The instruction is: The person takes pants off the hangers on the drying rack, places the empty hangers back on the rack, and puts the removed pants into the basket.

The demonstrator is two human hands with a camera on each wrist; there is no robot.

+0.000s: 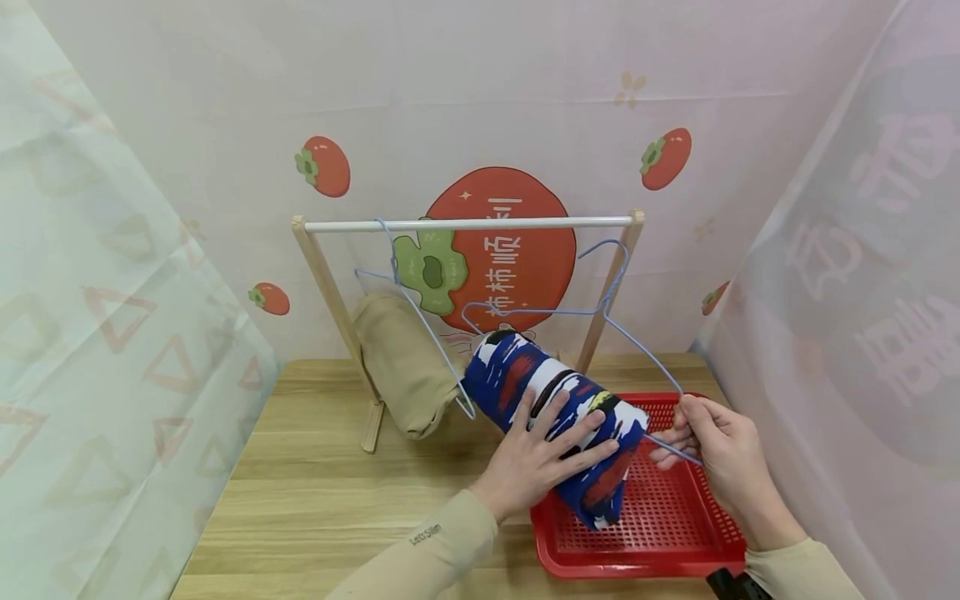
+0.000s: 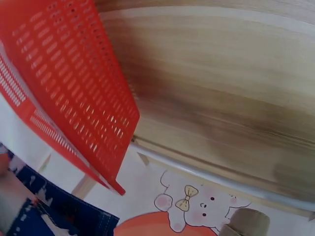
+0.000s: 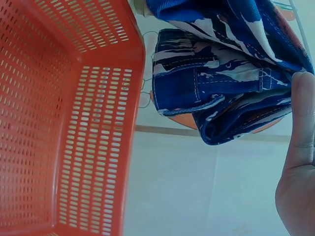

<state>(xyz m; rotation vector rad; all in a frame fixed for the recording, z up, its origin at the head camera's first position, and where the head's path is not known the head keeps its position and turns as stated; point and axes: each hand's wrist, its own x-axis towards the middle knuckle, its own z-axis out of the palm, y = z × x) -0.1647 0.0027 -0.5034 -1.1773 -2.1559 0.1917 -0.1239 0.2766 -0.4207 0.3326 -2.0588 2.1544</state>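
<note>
Hands first: the left hand lay with its fingers spread over the patterned garment, while the right hand pinched the blue hanger near one corner. That garment hung folded over the hanger's lower bar, partly above the red basket; a khaki garment hung beside it on a second hanger, hooked on the rod. Seating the cloth well, in my judgement, called for a firm right grip so the wire would not twist, and a flat left palm smoothing the layers along the bar, both hanging sides kept even; the uneven lower edge seemed worth straightening before any lifting. As for writing, the sleeve carried small letters that appeared to read "Let's Slim". On the backdrop, the big persimmon bore white characters, 柿柿顺利 from bottom to top, the uppermost partly crossed by the rod. Marks on the right-hand sheet were too faint to read surely. No brand was legible on either garment.
</note>
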